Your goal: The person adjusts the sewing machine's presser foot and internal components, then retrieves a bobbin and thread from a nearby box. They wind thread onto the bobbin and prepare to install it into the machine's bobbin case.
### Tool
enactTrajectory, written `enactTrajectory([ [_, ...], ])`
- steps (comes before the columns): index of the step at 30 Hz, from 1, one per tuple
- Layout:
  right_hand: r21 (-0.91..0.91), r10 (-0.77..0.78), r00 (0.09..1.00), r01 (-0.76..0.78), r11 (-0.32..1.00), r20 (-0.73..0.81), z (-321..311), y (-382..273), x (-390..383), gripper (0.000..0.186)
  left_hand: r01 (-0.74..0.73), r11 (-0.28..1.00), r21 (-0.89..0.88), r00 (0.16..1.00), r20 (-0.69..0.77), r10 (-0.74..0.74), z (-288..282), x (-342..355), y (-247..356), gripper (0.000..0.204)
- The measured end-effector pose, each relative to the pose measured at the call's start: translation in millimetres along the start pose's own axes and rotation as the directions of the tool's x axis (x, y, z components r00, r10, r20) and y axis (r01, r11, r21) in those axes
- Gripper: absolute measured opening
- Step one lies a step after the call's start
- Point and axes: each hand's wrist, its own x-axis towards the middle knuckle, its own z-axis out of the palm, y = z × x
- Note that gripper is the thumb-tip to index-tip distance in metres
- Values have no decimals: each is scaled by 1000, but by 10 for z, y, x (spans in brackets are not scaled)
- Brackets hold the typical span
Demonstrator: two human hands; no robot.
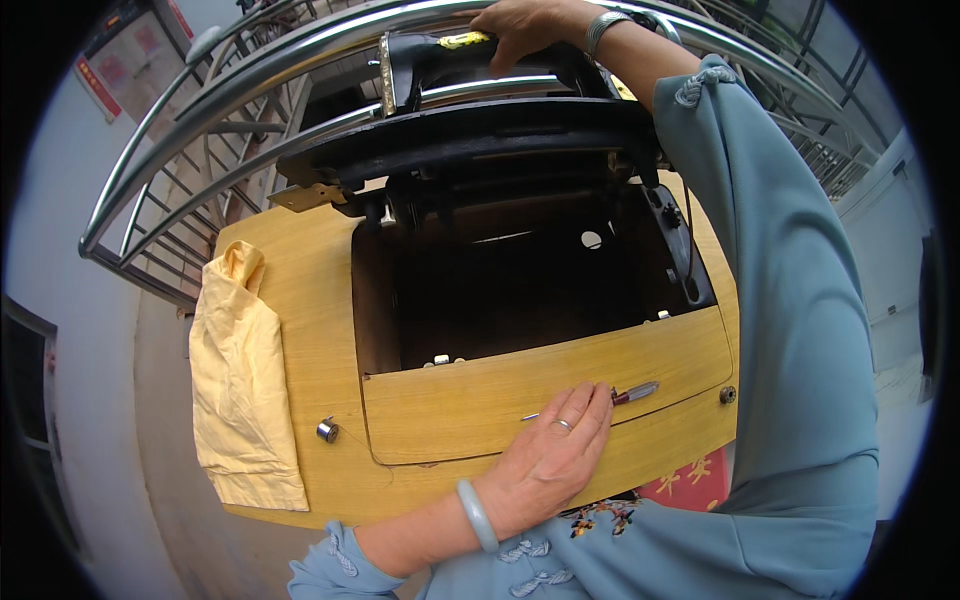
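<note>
A black sewing machine head is tipped back on its hinges, its underside facing me. At the top, my right hand is closed over its arm. My left hand rests palm down on the yellow wooden table, fingers stretched out and close together. Under those fingers lies a small screwdriver; its handle sticks out to the right and its thin metal tip to the left. A metal bobbin case with a thread sits at the left. By the right edge is a small bobbin.
Folded pale yellow cloth lies along the table's left side. A dark rectangular opening gapes below the machine head. Metal railings stand behind the table. Something red with gold marks shows beneath its front edge.
</note>
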Motion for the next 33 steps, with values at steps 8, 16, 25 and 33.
enactTrajectory([
  [8,144,147,987,-156,977,71,162,19,136,44,44,981,-189,999,-20,-49,3,10,-101,52],
  [16,251,142,972,-187,950,187,307,186,316,54,66,941,-333,994,-55,-89,18,34,-168,47],
  [25,298,120,955,-202,933,271,233,184,339,55,77,911,-406,989,-84,-121,49,20,-220,44],
  [33,343,122,962,-203,917,244,405,297,420,62,66,882,-467,989,-89,-121,80,4,-274,43],
])
